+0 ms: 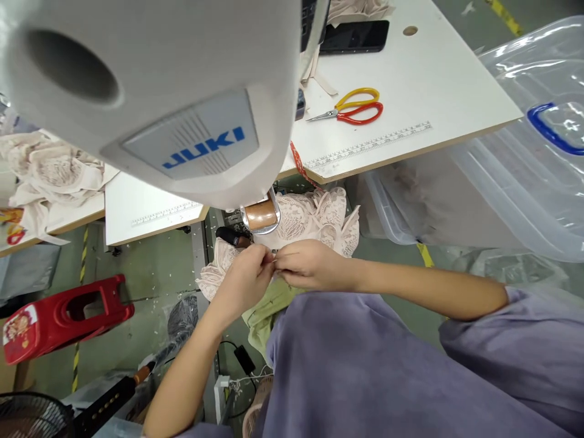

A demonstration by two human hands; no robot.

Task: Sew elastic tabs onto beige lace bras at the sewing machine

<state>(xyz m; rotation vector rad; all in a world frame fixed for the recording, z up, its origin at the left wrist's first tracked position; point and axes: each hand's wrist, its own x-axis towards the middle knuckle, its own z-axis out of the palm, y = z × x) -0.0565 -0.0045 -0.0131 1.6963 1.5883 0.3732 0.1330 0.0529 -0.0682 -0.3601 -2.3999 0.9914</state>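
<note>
1. Pale pink lace garment material with scalloped edges (296,219) is bunched just beyond the fingertips, spread from about 10 o'clock round to 2 o'clock below the edge of the white tabletop (438,79).
2. The left hand (244,277) is closed in a pinch, thumb and finger pressed together; the right hand (314,264) is pinched likewise, tip to tip with it. Something thin and pale seems to be held between them, but it is too small to be identified.
3. The lace would probably be found light, soft and limp, with an open pattern easily snagged. It is best taken by the denser plain bands, not by the netting or scallops; slipping seems unlikely, though folds may be dragged along.
4. "JUKI" can be read in blue on the white sewing machine head (201,140) at 11 o'clock.
5. At 1 to 2 o'clock, a clear ruler strip (369,145) is marked with numbers, only partly legible, beside small scissors with yellow and red handles (338,113).
6. On the red plastic stool (36,334), between 8 and 9 o'clock, a label is seen; its writing cannot be made out.
</note>
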